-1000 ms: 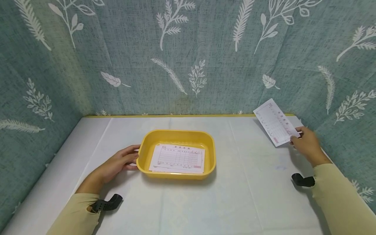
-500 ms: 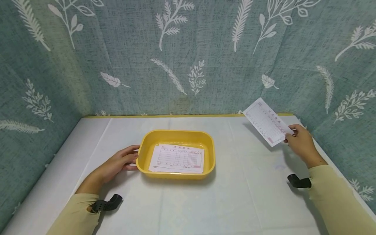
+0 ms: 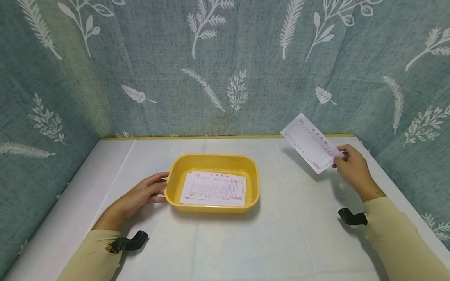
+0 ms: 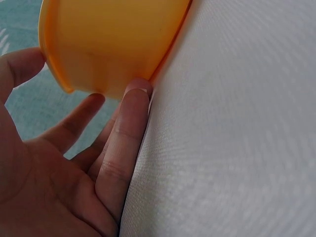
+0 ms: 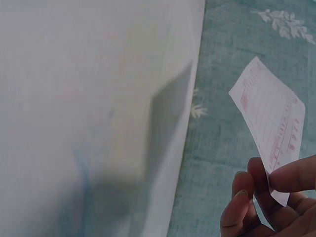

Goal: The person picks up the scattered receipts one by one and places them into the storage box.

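Between thumb and fingers, my right hand (image 3: pixel 356 171) pinches a printed receipt slip (image 3: pixel 309 142) by one corner. The slip is raised over the right side of the table, tilted, with its shadow below. In the right wrist view, the thumb lies across the lower end of the receipt slip (image 5: pixel 274 118). My left hand (image 3: pixel 138 197) is at the left end of a yellow plastic tray (image 3: pixel 212 209), fingers extended. The left wrist view shows fingertips (image 4: pixel 136 101) right at the tray's end wall (image 4: pixel 108 44). Several similar receipt slips (image 3: pixel 213 189) lie stacked inside the tray.
A white cloth (image 3: pixel 225 246) covers the table. Behind and on both sides hangs a teal curtain (image 3: pixel 158 50) with white leaf prints, meeting the table at a yellow back edge (image 3: pixel 246 137). A black wrist mount (image 3: pixel 131 242) sits on each sleeve.
My right hand has moved left, carrying the receipt slip toward the tray. The left hand and the tray with its stack of slips stay in place.
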Demonstrator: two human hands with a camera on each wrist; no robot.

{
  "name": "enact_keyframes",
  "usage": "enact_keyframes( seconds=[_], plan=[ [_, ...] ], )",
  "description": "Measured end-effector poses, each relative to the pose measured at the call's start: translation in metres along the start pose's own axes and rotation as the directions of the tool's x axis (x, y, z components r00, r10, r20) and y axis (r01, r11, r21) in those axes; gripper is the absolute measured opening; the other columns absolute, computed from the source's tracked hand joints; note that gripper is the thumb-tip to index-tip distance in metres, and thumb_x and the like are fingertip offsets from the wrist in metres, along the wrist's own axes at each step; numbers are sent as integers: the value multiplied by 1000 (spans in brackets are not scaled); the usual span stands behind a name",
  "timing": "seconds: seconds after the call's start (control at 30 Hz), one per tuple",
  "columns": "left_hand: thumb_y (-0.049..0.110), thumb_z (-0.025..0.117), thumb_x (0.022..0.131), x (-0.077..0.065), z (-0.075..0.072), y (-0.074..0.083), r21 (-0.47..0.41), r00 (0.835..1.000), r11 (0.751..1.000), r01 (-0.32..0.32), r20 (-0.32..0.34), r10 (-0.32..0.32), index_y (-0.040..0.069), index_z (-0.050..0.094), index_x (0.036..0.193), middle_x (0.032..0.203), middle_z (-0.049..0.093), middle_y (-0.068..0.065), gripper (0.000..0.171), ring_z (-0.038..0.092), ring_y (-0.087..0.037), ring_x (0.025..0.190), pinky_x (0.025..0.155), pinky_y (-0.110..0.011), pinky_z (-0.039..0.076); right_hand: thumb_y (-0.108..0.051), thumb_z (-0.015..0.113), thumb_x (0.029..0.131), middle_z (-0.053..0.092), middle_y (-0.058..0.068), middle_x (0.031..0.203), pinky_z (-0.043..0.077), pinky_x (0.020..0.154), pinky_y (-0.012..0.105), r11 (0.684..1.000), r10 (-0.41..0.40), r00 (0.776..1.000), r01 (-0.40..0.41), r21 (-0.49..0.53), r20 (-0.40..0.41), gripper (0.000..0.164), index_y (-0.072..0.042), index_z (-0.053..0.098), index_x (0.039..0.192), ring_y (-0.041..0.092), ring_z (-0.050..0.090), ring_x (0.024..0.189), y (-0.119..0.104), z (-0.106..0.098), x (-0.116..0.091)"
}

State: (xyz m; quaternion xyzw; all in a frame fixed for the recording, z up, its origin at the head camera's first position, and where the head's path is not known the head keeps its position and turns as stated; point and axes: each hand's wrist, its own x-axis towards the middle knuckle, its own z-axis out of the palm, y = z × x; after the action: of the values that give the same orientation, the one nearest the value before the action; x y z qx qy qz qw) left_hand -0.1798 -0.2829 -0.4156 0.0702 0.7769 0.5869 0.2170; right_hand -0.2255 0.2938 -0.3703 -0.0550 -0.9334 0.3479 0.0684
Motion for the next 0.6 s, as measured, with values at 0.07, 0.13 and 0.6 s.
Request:
enact_keyframes(
  seconds=[0.07,0.13,0.6],
  plan=[
    [28,48,105,0,0,0,2,1000,1000,-4,-3,4,0,24,156,148,40,-33,63,64,-6,104,87,-24,59,-12,42,101,64,27,108,46,60,26,1000,-1,1000,1,7,-4,40,7,47,135,37,65,92,-4,2,-1],
    [28,48,105,0,-1,0,3,1000,1000,-8,-4,8,0,25,156,148,41,-33,62,65,-6,104,87,-24,59,-12,42,101,64,27,108,45,60,26,1000,3,1000,-3,15,-3,39,6,47,135,39,65,94,-7,4,-2],
    [27,48,105,0,0,-1,1,1000,1000,0,-5,0,-1,25,155,147,41,-34,62,65,-6,103,86,-25,59,-13,45,102,66,28,112,46,61,24,997,-63,998,63,50,0,36,5,50,133,35,65,90,-26,13,-11]
  ],
)
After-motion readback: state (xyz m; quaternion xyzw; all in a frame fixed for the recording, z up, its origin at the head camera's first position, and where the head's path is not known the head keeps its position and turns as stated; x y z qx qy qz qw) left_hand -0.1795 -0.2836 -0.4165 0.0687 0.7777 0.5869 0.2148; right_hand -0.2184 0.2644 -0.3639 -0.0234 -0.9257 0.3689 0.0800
